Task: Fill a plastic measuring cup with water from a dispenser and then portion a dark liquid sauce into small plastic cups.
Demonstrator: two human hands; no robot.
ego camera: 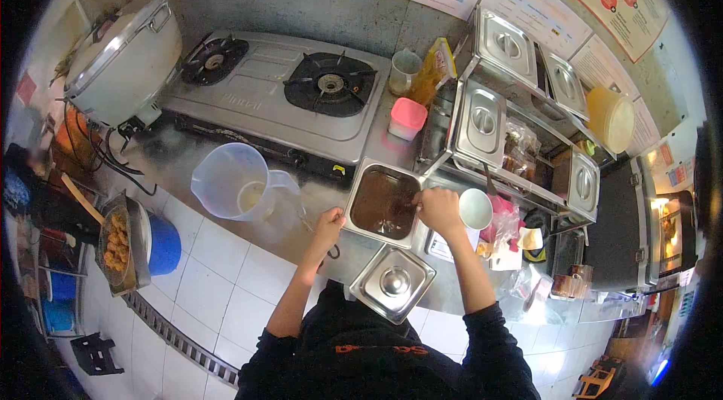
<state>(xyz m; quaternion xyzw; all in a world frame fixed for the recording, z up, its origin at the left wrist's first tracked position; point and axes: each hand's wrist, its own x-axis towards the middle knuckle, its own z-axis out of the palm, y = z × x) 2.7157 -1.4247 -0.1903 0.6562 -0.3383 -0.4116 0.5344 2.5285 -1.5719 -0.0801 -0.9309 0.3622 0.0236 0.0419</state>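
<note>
A square steel food pan (351, 218) holding dark brown liquid stands on the steel counter in front of me. At its left edge is my left hand (329, 229), fingers curled; a thin utensil handle with a looped end passes by it, and whether the hand holds the handle or the pan rim is unclear. My right hand (439, 209) is bent over the pan's right rim, fingertips at the inner edge; what it grips is hidden. Nearer my body lies a steel pan lid (393, 282) with a round knob. A white bowl (475, 209) sits just right of my right hand.
Behind the pan is a two-burner gas stove (265, 89). A clear plastic jug (231, 182) stands to its front. A pink-lidded tub (407, 117) and a rack of lidded steel pans (480, 123) are right of the stove. Far left, a strainer of fried food (117, 242) sits beside a blue bucket (165, 244).
</note>
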